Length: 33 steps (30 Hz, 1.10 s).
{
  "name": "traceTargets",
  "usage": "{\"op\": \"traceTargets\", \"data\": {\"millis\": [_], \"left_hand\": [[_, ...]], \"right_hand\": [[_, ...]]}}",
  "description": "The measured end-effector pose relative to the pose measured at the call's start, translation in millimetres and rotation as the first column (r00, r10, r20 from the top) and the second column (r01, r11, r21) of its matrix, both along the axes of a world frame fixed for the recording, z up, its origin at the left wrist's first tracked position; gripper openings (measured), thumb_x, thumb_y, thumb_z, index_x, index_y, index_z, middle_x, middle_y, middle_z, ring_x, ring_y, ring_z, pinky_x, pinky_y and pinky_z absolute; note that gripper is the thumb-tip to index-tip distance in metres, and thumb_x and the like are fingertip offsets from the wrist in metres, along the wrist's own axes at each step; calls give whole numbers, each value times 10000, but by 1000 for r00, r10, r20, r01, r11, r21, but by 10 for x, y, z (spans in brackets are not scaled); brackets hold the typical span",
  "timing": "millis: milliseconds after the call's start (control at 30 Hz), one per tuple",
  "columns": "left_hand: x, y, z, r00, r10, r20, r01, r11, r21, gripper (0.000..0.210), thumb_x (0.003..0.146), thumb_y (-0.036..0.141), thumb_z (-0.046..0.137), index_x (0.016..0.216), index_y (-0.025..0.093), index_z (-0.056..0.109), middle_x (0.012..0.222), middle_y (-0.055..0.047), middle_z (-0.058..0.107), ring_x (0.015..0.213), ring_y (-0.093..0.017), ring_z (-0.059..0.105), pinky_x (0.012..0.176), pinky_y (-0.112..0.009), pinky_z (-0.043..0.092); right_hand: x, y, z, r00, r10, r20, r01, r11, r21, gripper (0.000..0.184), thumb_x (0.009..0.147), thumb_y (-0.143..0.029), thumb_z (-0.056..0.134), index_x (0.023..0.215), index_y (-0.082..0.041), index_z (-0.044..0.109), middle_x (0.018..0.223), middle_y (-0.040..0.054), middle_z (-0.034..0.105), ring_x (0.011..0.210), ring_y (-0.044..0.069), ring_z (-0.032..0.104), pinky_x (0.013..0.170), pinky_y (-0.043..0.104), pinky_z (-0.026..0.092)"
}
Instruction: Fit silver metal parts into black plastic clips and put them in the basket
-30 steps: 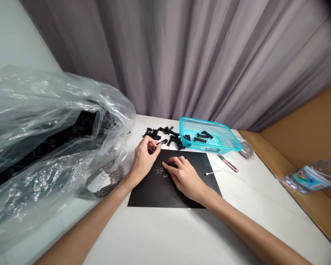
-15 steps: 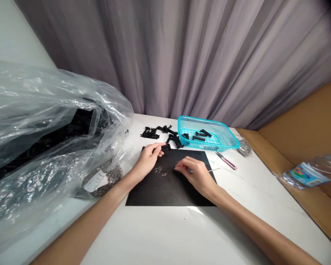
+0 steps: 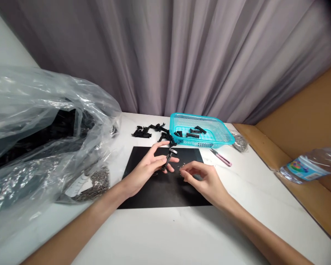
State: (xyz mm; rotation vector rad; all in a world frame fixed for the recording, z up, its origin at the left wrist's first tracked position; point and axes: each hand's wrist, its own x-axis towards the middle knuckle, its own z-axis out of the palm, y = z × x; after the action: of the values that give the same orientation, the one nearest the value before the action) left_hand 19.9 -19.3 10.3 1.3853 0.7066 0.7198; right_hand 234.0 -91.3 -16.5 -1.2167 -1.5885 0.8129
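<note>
My left hand (image 3: 151, 165) grips a slim black plastic part (image 3: 168, 161) between thumb and fingers, tilted, with a pale grey round end on top. To its right, the thumb and fingertips of my right hand (image 3: 202, 176) are pinched together over the black mat (image 3: 160, 197). Small shiny metal pieces (image 3: 182, 167) show right beside these fingertips; whatever the pinch holds is too small to make out. A few more tiny metal pieces (image 3: 155, 173) lie on the mat, partly hidden by my left hand.
Behind the mat lie several black plastic parts (image 3: 142, 132). A turquoise basket (image 3: 217, 141) holds more. Pink-handled snips (image 3: 221, 157) rest at right, near a plastic bottle (image 3: 306, 169) and cardboard (image 3: 300, 117). Large clear bags (image 3: 44, 162) and a bag of metal pieces (image 3: 96, 184) fill the left.
My left hand has turned the black part up and brought it lower over the mat. The thin metal rod seen by my right hand no longer shows. The view has shifted slightly right.
</note>
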Motion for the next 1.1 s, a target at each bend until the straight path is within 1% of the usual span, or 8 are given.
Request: {"op": "traceTargets", "data": {"millis": [133,267,467,533,633,733,933,1100], "left_hand": [[24,23,-89,998,-45,-39,47,998,43,508,985,354,617,1457,248,460,1256,-101,710,893,-176,704,871,-346,532],[45,33,-153,995,-25,-93,31,997,67,521,965,415,634,1436,259,476,1297,-110,661,965,-205,714,896,-397,582],[75,-33,-204,993,8,-121,21,972,234,720,800,286,813,1427,316,462,1211,-55,667,968,-189,709,916,-403,608],[78,-63,-207,980,58,-192,21,922,386,672,833,289,785,1425,307,468,1151,-43,676,916,-181,685,883,-386,605],[70,-102,-191,945,161,-283,58,773,632,668,833,244,779,1426,308,477,1053,-21,666,917,-191,642,882,-366,583],[60,-127,-164,937,210,-280,71,670,739,703,812,212,779,1434,305,465,1013,-8,646,889,-186,632,878,-346,583],[42,-147,-111,943,233,-237,46,616,786,729,778,195,777,1437,276,477,1045,-24,651,881,-185,640,865,-328,591],[34,-149,-69,945,241,-222,35,599,800,767,768,196,789,1463,287,479,1033,-17,661,873,-182,636,884,-335,584]], "right_hand": [[8,-3,66,983,66,-171,-90,987,-134,231,926,-417,722,885,-190,739,826,34,749,743,169,717,735,285,585],[11,-8,28,994,48,-102,-57,995,-86,252,948,-431,696,919,-192,772,832,41,741,739,175,716,723,295,588],[39,-14,-37,998,-31,-58,32,999,14,161,939,-352,709,951,-217,796,925,59,738,799,186,701,763,328,594],[46,-17,-21,998,-48,-36,49,998,48,142,940,-316,703,972,-225,808,910,54,731,793,181,690,738,321,586],[41,-39,33,998,-56,14,54,994,97,139,948,-267,689,1001,-237,814,893,42,738,796,173,693,735,314,577],[15,-87,97,999,-43,-27,45,996,83,147,936,-259,718,1066,-242,784,928,28,779,801,166,729,770,313,600],[-26,-181,169,999,-29,-27,33,989,146,288,935,-237,737,1220,-266,708,948,16,810,867,194,777,831,345,640],[-22,-223,185,995,-49,83,21,950,311,172,964,-204,699,1122,-262,737,968,40,803,849,208,764,783,365,640]]}}
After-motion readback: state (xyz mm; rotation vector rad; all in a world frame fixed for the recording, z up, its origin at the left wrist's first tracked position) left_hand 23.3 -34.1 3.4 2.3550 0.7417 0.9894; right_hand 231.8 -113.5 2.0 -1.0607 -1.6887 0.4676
